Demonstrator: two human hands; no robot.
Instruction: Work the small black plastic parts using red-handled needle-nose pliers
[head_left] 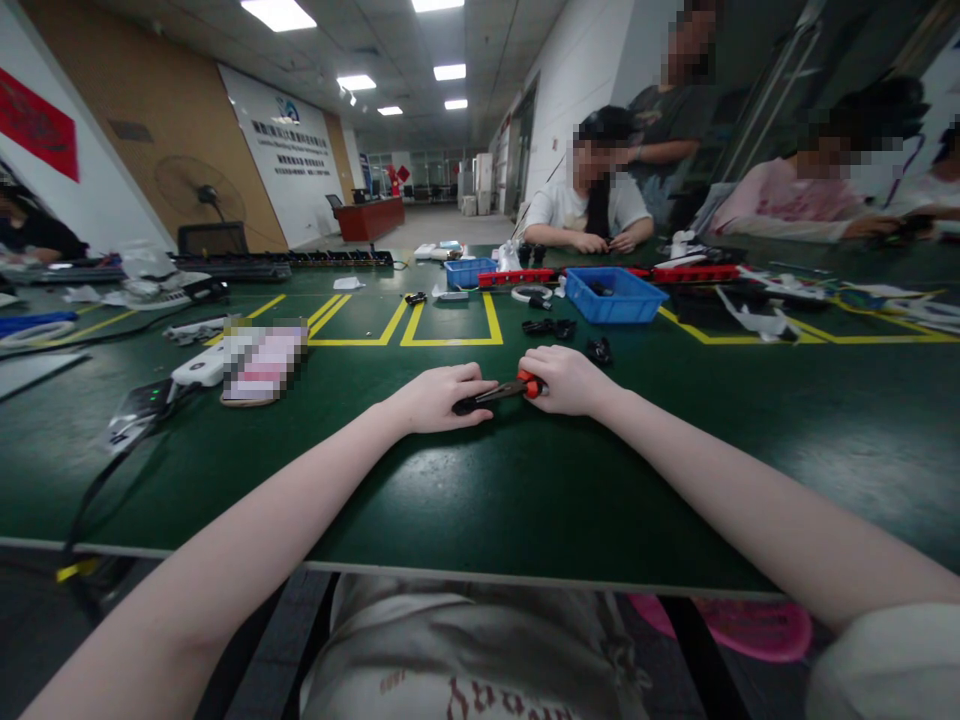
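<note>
Over the green table my right hand [562, 380] is closed around the red handles of a pair of long-nose pliers [512, 389]. The metal jaws point left toward my left hand [446, 398]. Between the thumb and fingers of that hand is a small black part [466, 406], which the plier tips reach; its exact kind is too small to make out. Whether the jaws grip it cannot be told. Just beyond my right hand lie a black coiled cable [598, 350] and another black cable bundle [550, 327].
A blue bin [615, 297] with dark pieces inside stands behind my right hand, and a smaller blue bin [471, 271] farther back. On the left are a white power strip [201, 366] and a phone-like object [264, 362]. A person [589, 200] sits across the table [480, 510].
</note>
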